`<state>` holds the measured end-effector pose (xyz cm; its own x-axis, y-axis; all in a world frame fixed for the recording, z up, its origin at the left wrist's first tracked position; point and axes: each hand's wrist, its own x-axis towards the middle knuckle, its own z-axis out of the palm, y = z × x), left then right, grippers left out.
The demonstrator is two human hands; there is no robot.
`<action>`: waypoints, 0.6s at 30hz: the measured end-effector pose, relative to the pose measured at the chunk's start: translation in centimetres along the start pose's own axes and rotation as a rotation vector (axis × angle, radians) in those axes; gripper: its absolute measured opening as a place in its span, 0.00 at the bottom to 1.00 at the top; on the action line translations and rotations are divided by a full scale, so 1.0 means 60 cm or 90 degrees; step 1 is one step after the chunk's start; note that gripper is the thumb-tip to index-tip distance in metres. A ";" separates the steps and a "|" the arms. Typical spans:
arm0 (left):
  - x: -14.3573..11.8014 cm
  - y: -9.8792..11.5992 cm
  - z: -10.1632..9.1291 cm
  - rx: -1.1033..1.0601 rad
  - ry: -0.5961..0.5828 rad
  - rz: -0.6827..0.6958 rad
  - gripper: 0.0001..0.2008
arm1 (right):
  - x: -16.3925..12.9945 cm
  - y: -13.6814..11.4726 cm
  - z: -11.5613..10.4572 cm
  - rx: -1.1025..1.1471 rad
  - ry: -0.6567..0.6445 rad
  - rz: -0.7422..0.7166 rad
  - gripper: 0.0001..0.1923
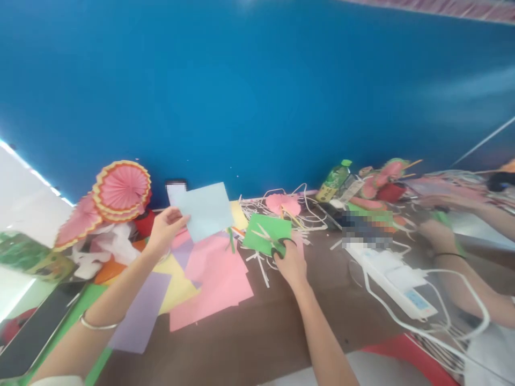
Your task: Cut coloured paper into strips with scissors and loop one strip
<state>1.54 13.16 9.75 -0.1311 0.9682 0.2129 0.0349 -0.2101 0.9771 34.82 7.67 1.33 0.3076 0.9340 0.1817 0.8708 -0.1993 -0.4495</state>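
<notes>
My left hand pinches the left edge of a light blue sheet of paper, raised above the table. In my right hand is a pair of scissors, its dark handle loops around my fingers and its blades spread apart. Behind the blades there is a green sheet of paper; whether my hand touches it I cannot tell. Pink paper, yellow paper and purple paper overlap on the table between my arms.
Pink folded-paper fans stand at the left by a tablet-like dark device. Thin white strips lie along the blue partition. To the right are a green-capped bottle, a power strip with cables, and another person's hands.
</notes>
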 end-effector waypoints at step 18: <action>-0.133 -0.126 -0.072 -0.022 -0.146 -0.212 0.21 | -0.037 -0.181 0.002 0.222 -0.162 -0.315 0.20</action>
<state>-1.98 6.41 0.71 0.0949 0.9884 -0.1188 -0.0053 0.1198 0.9928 24.64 7.78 5.69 -0.2341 0.9404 0.2466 0.6976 0.3391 -0.6311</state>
